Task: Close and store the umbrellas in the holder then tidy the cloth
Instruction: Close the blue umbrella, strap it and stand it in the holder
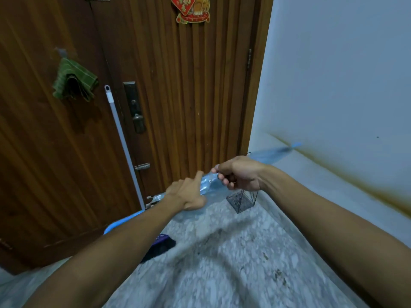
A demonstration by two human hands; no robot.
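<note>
A folded light-blue umbrella [209, 182] lies level across the middle of the head view, its blurred tip [275, 153] pointing right toward the wall. My right hand [240, 173] is closed around its canopy. My left hand [186, 193] grips it further left, forefinger stretched along the fabric. Its handle end [155, 199] pokes out past my left wrist. A dark wire holder [242, 201] stands on the floor in the corner, just below my right hand. A green striped cloth [74, 82] hangs from a hook on the wooden door.
A grey mop handle [124, 147] leans on the door [189, 96], with a blue base [120, 222] behind my left forearm. A dark purple object [161, 246] lies on the speckled floor. The white wall [333, 85] closes the right side.
</note>
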